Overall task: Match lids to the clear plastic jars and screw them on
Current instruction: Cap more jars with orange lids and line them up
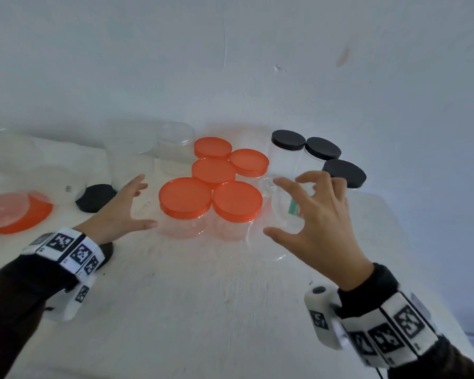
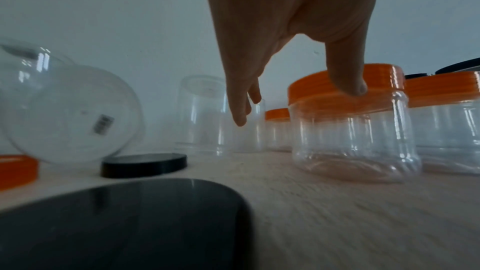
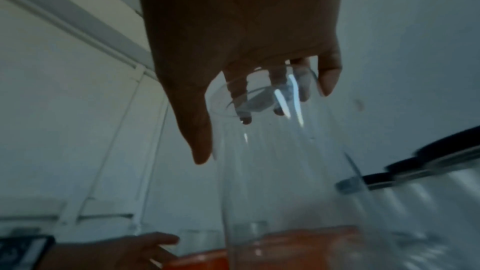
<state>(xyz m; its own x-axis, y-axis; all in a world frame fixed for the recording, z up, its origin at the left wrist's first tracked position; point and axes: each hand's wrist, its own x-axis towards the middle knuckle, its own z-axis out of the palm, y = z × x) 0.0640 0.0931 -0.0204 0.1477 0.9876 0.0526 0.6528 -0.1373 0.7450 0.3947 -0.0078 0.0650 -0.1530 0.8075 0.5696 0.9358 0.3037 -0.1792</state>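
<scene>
While the right hand [image 1: 316,214] curls its fingers round a clear jar [image 1: 288,212] (no lid on it), the left hand [image 1: 121,212] is spread beside an orange-lidded jar [image 1: 185,206].

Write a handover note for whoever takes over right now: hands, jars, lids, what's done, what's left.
Left hand: open, thumb beside the front orange-lidded jar.
Right hand: fingers curled round an unlidded clear jar.
Done: five jars wear orange lids; three black-lidded jars stand behind the right hand.
Left: cap the held jar; a loose black lid, a loose orange lid and open jars wait at left.
</scene>
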